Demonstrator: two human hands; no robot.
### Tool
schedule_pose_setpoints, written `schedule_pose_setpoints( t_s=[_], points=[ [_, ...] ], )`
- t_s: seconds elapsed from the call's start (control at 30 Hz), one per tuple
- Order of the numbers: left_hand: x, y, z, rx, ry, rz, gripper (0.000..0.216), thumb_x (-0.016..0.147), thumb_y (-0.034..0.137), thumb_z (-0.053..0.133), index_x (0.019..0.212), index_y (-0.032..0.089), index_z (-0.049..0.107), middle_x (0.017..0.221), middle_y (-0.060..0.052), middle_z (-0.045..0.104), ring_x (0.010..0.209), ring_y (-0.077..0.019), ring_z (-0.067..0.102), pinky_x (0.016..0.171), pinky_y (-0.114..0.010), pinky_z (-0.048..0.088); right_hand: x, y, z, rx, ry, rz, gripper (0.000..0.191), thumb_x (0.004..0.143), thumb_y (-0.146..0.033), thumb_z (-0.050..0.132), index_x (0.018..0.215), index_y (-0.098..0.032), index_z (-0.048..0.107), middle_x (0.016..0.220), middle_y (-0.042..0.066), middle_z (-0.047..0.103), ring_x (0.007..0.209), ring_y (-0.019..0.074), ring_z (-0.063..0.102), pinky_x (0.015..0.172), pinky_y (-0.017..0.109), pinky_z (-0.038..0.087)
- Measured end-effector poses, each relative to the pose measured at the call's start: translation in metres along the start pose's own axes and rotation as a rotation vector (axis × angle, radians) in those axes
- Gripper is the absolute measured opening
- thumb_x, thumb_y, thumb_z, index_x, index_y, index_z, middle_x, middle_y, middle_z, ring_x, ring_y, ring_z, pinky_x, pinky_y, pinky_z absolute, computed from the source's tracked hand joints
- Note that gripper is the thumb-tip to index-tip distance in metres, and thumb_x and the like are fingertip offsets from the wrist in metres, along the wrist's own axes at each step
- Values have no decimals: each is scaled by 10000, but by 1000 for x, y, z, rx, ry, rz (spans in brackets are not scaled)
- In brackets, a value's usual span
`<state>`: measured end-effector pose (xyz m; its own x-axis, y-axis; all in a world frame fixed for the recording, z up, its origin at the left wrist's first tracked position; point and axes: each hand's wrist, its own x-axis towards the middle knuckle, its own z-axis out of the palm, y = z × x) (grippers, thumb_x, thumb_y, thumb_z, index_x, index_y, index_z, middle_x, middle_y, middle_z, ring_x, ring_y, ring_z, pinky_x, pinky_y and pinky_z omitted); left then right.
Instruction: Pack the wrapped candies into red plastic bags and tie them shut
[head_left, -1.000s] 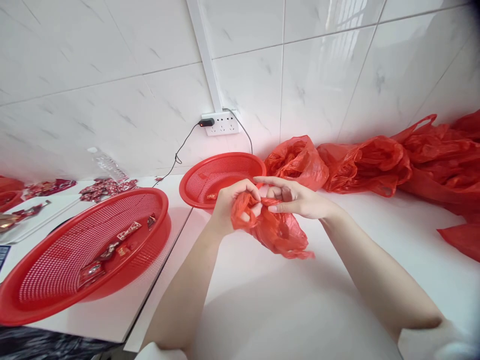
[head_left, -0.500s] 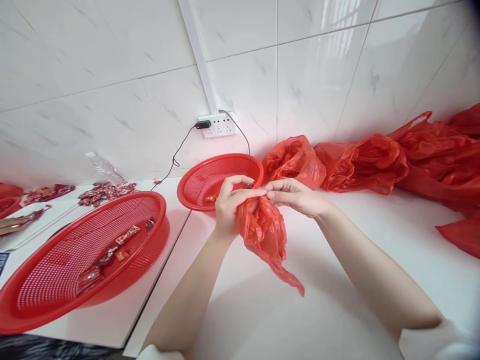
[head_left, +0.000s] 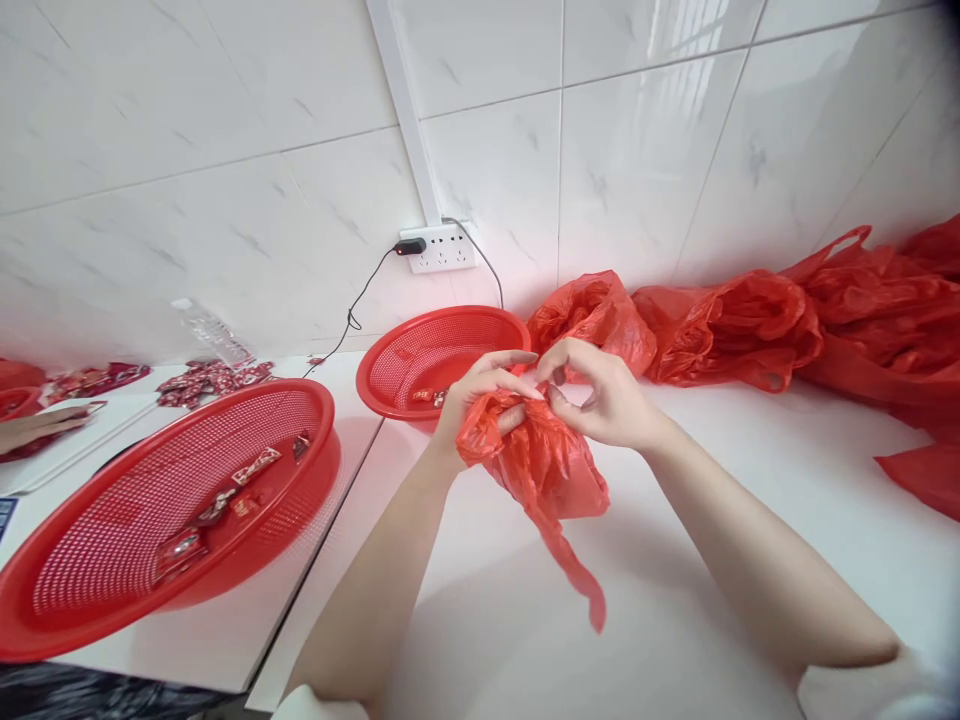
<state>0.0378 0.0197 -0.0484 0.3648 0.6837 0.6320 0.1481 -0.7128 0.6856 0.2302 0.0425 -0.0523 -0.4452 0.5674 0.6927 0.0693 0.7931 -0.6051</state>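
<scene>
A person's left hand (head_left: 459,402) grips a red bag (head_left: 559,470) over a white table (head_left: 720,425), the right hand (head_left: 611,402) pinching its gathered top, a red basket (head_left: 401,352) just beyond.

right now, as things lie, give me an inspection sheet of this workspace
surface: white table, a dark gap between two tops
job's things: red bag, bunched between the hands, a strip hanging down; large basket and small basket, both holding small packets
clutter: clear bottle near the wall; heaped red bags on the right
hands: left hand grips the bag; right hand has fingertips at its top, pinch unclear
cables: black cable from the outlet to the table; second cable drops behind the small basket
surroundings: tiled wall; another person's hand at the far left
</scene>
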Motion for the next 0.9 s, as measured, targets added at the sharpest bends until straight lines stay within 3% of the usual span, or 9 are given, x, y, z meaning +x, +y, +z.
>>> schedule_pose_setpoints(
  t_s=[0.1, 0.2, 0.33, 0.5, 0.57, 0.73, 0.9],
  points=[
    [0, 1, 1, -24, 54, -32, 40, 810, 205, 681, 798, 204, 719, 1276, -118, 553, 1017, -243, 637, 755, -354, 564, -2, -3, 2, -163, 18, -80, 214, 768, -71, 545, 927, -212, 567, 899, 35, 630, 852, 181, 572, 844, 383, 440],
    [-2, -1, 1, 10, 99, 24, 38, 803, 186, 686, 787, 199, 718, 1326, -114, 518, 852, -191, 660, 628, -318, 566, -1, -3, 6, 140, -82, 99, 262, 836, -121, 521, 1080, -214, 528, 1007, 55, 636, 927, 181, 611, 816, 355, 486],
    [-4, -4, 0, 80, 109, 198, 124, 841, 129, 627, 860, 210, 719, 1351, -101, 478, 559, -43, 574, 481, -251, 513, 1, 6, 4, 594, -262, 316, 287, 892, -220, 545, 1172, -210, 487, 945, 47, 671, 881, 172, 656, 757, 327, 522],
    [-7, -1, -2, 356, 41, 468, 210, 858, 69, 570, 968, 208, 683, 1397, -101, 450, 570, -21, 560, 534, -234, 533, 0, 13, -5, 802, -427, 479, 421, 845, -226, 635, 1249, -180, 522, 1008, 80, 697, 907, 180, 672, 783, 312, 528],
    [-7, 2, -4, 375, -19, 435, 190, 869, 98, 566, 965, 214, 684, 1410, -98, 447, 581, -33, 576, 571, -252, 558, 0, 13, -6, 854, -434, 518, 399, 850, -256, 632, 1230, -167, 554, 1032, 91, 697, 941, 186, 668, 811, 314, 526],
    [-7, 12, -8, 236, -49, 176, 162, 892, 221, 571, 877, 245, 731, 1394, -75, 483, 581, -69, 603, 574, -301, 595, 2, 10, -3, 872, -335, 512, 328, 811, -227, 666, 1127, -169, 605, 969, 65, 698, 911, 172, 665, 856, 328, 505],
    [-5, 19, -10, 134, -114, 45, 105, 833, 244, 661, 834, 267, 763, 1331, -68, 545, 723, -163, 674, 546, -313, 606, 3, 9, 2, 1000, -246, 515, 247, 737, -205, 666, 969, -188, 581, 861, 15, 652, 727, 133, 614, 711, 283, 502]
  ],
)
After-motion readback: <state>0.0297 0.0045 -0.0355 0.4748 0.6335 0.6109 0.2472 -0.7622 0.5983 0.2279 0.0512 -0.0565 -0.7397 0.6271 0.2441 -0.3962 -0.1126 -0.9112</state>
